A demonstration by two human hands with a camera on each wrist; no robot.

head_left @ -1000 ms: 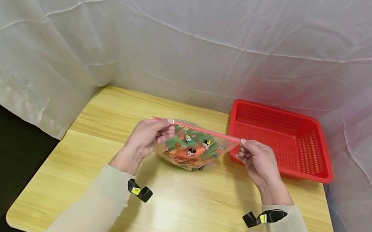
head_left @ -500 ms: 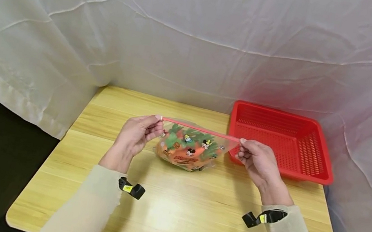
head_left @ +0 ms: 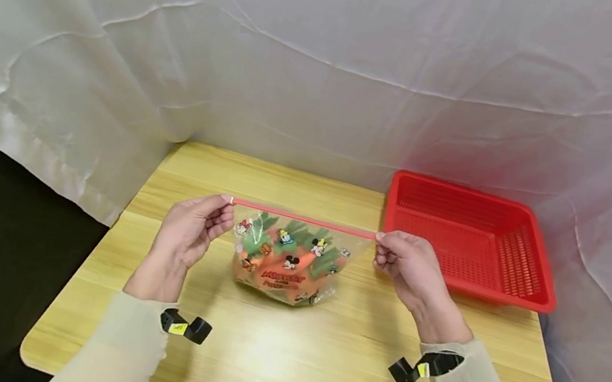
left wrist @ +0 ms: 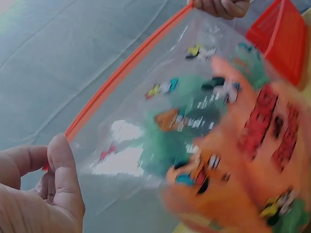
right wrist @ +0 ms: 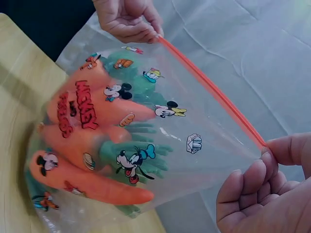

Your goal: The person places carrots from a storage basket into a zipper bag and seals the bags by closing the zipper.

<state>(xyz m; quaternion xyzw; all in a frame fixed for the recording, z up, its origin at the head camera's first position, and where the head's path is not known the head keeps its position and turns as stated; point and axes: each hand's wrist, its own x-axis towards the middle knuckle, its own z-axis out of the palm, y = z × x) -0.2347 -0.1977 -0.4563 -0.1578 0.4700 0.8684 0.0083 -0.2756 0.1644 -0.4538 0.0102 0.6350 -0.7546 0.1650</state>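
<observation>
A clear zip bag printed with cartoon characters hangs upright between both hands, its red zip strip pulled straight along the top. Inside are several orange carrots with green tops; they look like toys. My left hand pinches the left end of the strip between thumb and forefinger. At the other end, my right hand pinches the right corner. The strip looks pressed together along its length in both wrist views. The bag's bottom is close over the table.
A red plastic basket with perforated walls stands at the back right of the wooden table, near my right hand. A pale cloth hangs behind the table and along its sides.
My left hand has moved left along the zip strip to its end. Both hands and the bag have then shifted left and toward me, and the bag's printed front shows more fully.
</observation>
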